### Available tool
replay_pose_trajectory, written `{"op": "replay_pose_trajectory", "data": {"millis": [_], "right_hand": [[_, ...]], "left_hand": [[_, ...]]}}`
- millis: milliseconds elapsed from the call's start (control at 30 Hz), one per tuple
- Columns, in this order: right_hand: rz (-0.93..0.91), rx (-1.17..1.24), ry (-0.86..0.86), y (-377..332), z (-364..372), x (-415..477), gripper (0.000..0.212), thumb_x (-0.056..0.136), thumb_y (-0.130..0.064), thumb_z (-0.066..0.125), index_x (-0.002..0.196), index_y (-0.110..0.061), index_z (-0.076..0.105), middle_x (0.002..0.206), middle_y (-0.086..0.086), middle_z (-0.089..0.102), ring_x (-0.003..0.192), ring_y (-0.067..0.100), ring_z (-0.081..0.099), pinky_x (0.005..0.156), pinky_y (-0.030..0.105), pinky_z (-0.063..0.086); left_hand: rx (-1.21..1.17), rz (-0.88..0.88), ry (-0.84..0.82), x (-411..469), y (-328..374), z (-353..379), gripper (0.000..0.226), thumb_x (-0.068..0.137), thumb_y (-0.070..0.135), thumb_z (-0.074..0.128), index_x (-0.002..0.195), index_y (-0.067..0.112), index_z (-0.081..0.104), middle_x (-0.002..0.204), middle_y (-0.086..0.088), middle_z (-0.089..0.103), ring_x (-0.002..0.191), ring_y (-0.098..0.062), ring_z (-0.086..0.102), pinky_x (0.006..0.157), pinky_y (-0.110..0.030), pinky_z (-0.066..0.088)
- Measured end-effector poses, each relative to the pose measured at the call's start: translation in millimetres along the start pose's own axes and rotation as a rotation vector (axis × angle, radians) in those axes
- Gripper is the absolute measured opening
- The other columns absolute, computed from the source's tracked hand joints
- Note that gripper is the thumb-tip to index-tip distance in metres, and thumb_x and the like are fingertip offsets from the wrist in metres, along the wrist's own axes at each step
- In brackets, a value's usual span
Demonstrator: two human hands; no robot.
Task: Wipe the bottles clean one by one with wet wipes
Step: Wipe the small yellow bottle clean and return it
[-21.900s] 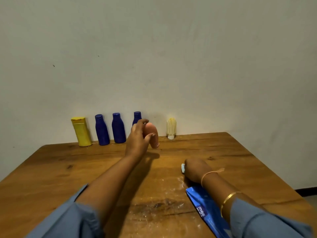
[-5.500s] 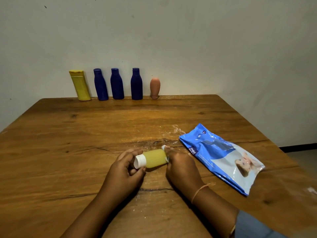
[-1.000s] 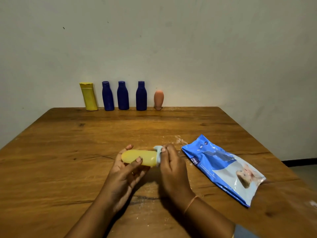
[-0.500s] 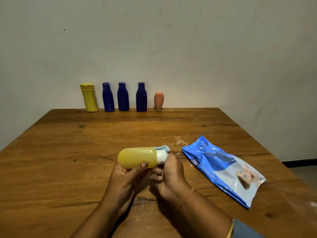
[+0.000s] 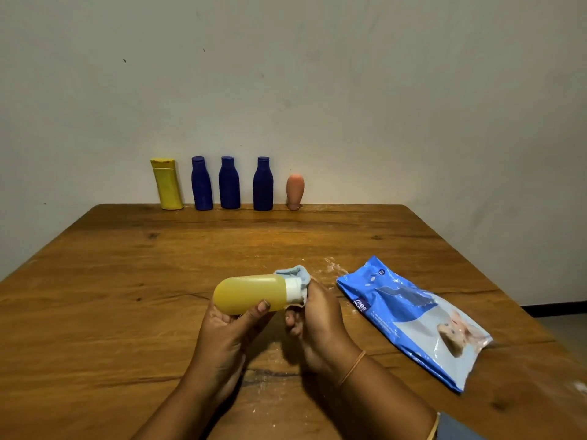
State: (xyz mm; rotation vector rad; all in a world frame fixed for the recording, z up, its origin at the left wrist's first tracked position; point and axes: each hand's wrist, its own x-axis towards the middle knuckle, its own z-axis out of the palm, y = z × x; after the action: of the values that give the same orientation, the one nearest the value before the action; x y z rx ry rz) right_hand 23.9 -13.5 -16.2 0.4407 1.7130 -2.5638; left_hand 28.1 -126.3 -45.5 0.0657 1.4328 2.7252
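Note:
My left hand (image 5: 227, 338) grips a small translucent yellow bottle (image 5: 249, 293) sideways above the table, its white cap pointing right. My right hand (image 5: 317, 322) holds a pale blue wet wipe (image 5: 295, 273) wrapped around that cap. Along the wall at the back stand a tall yellow bottle (image 5: 167, 184), three dark blue bottles (image 5: 201, 184) (image 5: 229, 183) (image 5: 263, 184) and a small peach bottle (image 5: 295, 191) standing on its cap.
A blue wet wipe pack (image 5: 413, 319) lies flat on the wooden table (image 5: 95, 296) to the right of my hands. Pale smears mark the wood near the pack and below my hands. The table's right edge runs close behind the pack.
Over the last second both hands lifted the yellow bottle off the table. The wipe now wraps the cap end more fully.

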Motion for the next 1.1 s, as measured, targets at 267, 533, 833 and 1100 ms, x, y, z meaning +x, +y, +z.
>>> {"op": "replay_pose_trajectory", "data": {"millis": [267, 533, 833, 1100], "right_hand": [[-0.190, -0.193, 0.086, 14.6, -2.1, -3.2, 0.030, 0.100, -0.020, 0.029, 0.084, -0.020, 0.053, 0.061, 0.001, 0.052, 0.035, 0.004, 0.039, 0.032, 0.016, 0.028], [-0.132, -0.093, 0.007, 4.0, 1.5, -2.8, 0.030, 0.100, -0.030, 0.031, 0.105, -0.017, 0.057, 0.068, 0.007, 0.056, 0.031, 0.005, 0.037, 0.030, 0.014, 0.024], [0.098, 0.126, 0.021, 14.9, -4.6, -3.7, 0.029, 0.096, -0.007, 0.029, 0.096, -0.012, 0.057, 0.057, 0.004, 0.054, 0.036, 0.010, 0.043, 0.037, 0.018, 0.029], [0.014, 0.046, 0.164, -4.5, -36.4, 12.4, 0.027, 0.090, 0.003, 0.034, 0.093, -0.017, 0.053, 0.060, 0.006, 0.059, 0.037, 0.013, 0.047, 0.044, 0.023, 0.031]], "left_hand": [[0.056, 0.030, 0.038, 4.1, -3.9, -3.9, 0.098, 0.018, 0.034, 0.096, 0.107, 0.014, 0.059, 0.097, -0.015, 0.072, 0.084, -0.023, 0.071, 0.069, -0.032, 0.060], [-0.090, -0.046, -0.023, 5.5, -4.1, -3.8, 0.091, 0.022, 0.017, 0.097, 0.104, 0.007, 0.057, 0.091, -0.018, 0.072, 0.078, -0.025, 0.071, 0.064, -0.030, 0.059], [-0.121, -0.056, 0.040, 5.9, -0.8, -4.2, 0.055, 0.063, 0.003, 0.069, 0.115, 0.008, 0.054, 0.086, -0.010, 0.073, 0.073, -0.016, 0.071, 0.060, -0.027, 0.059], [0.175, 0.059, 0.209, 5.1, 2.3, -6.4, 0.050, 0.073, 0.004, 0.069, 0.117, 0.018, 0.052, 0.114, -0.017, 0.062, 0.102, -0.031, 0.062, 0.083, -0.040, 0.053]]}}
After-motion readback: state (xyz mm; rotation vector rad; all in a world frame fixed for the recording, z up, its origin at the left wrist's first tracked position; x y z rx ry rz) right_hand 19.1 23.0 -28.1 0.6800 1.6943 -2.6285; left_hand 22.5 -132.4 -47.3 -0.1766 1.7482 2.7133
